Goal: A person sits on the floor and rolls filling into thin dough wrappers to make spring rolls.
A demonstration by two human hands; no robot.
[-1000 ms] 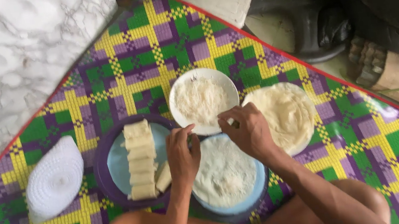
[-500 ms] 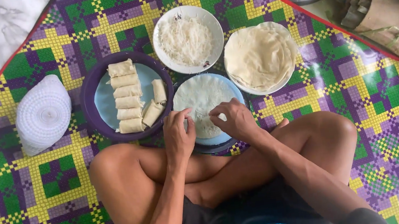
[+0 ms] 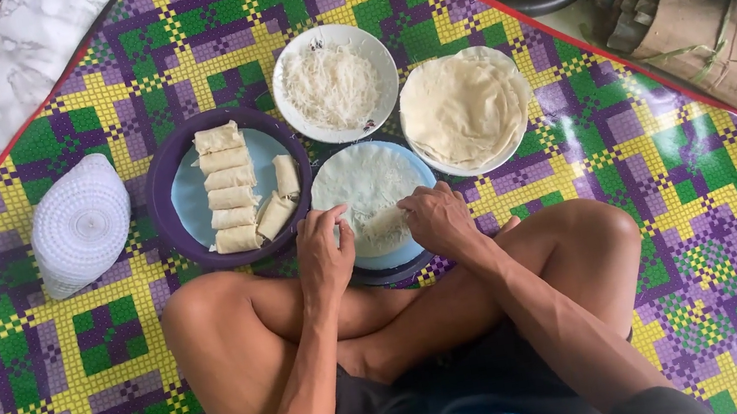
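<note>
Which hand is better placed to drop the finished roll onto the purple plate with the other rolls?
Probably the left hand. It rests on the wrapper at the side nearest the purple plate, beside the roll. The right hand sits on the far side and would have to cross over.

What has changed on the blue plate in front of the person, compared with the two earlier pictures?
The right hand came back from the bowl of white filling to the wrapper on the blue plate. Both hands, the left hand too, now fold the wrapper's near edge into a roll. The tray of finished rolls, the stack of wrappers and the white cover stayed as they were.
</note>
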